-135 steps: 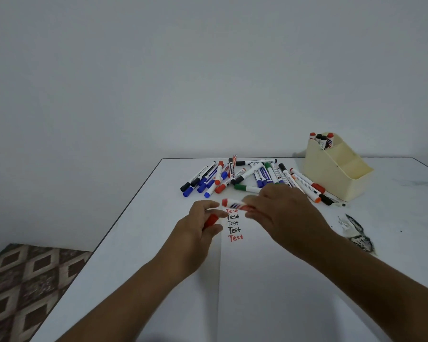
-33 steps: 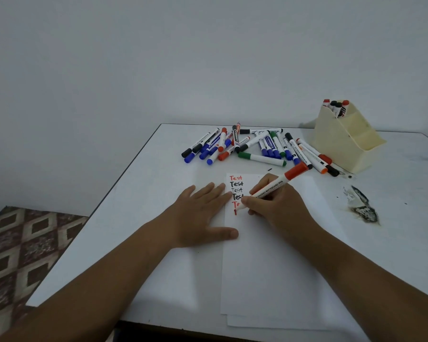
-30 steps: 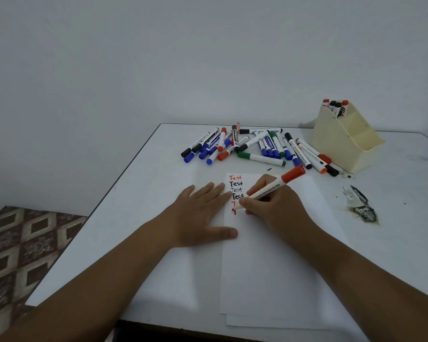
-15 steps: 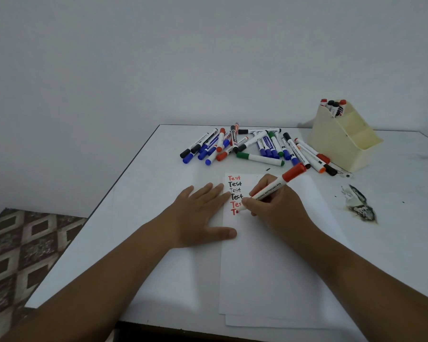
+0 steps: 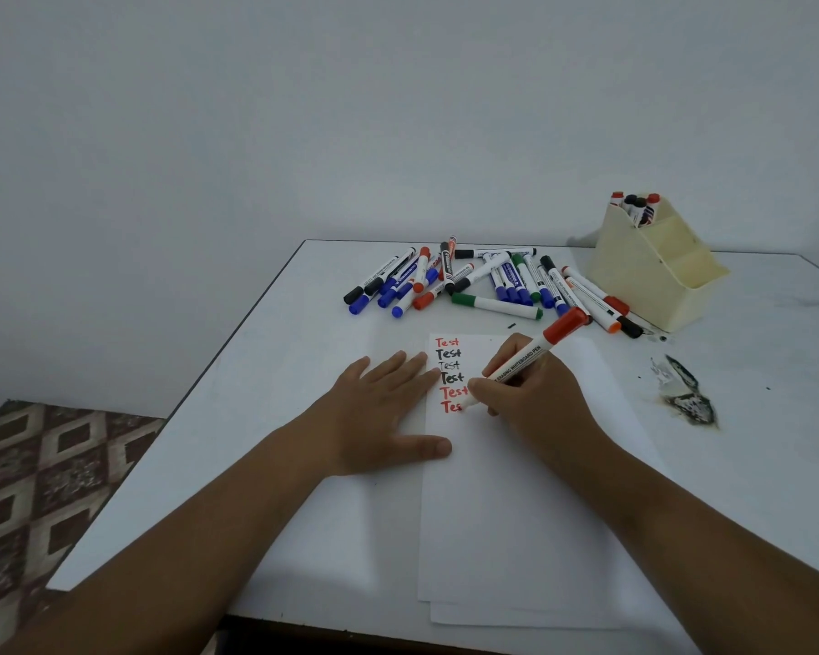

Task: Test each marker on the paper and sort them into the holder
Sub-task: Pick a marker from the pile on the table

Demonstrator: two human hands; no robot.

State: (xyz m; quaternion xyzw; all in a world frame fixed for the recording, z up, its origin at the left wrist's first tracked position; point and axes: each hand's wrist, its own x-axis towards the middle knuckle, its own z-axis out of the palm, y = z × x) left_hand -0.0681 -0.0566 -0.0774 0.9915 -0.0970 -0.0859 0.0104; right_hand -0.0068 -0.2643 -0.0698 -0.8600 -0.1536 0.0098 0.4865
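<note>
My right hand grips a red whiteboard marker, its cap stuck on the back end and its tip on the white paper. The tip sits at a half-written red word, the lowest in a column of red and black "Test" words. My left hand lies flat, fingers straight, pressing the paper's left edge. A pile of several capped markers in blue, black, red and green lies beyond the paper. The cream holder stands at the back right with several markers in its rear compartment.
A crumpled, ink-stained scrap lies right of the paper on the white table. The table's left edge drops to a patterned floor. A plain wall stands behind the table.
Earlier both hands held the marker and its cap above the paper. Since then my left hand has flattened on the sheet, and the marker tip has moved right along a new red word.
</note>
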